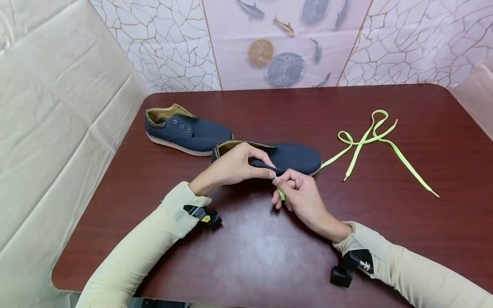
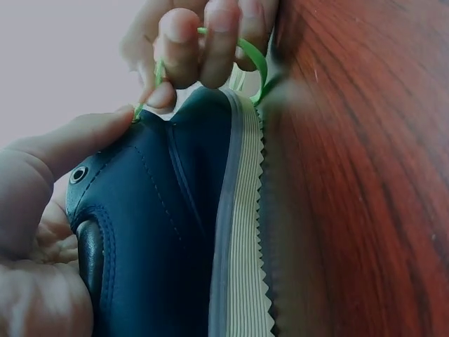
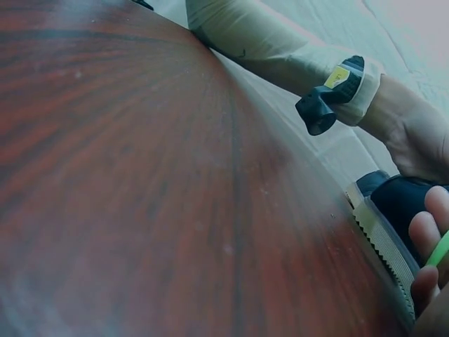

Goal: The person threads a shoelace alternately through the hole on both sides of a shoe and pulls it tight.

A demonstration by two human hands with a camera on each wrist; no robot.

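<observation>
A navy shoe (image 1: 296, 156) with a tan lining lies toe-right on the table in the head view. My left hand (image 1: 240, 164) grips its eyelet flap, with the thumb at the front eyelet. A lime-green shoelace (image 2: 258, 64) comes out at that eyelet in the left wrist view and runs up to my right hand (image 1: 302, 194). The right thumb and fingers pinch the lace close in front of the flap, and a length of it loops down below them. One metal eyelet (image 2: 79, 175) shows bare farther back on the flap.
A second navy shoe (image 1: 200, 132), unlaced, stands behind to the left, close to the first one's heel. Another lime-green shoelace (image 1: 366, 141) lies loosely looped at the right. The dark red table (image 1: 246, 256) meets a patterned cloth (image 1: 173, 47) at its back edge.
</observation>
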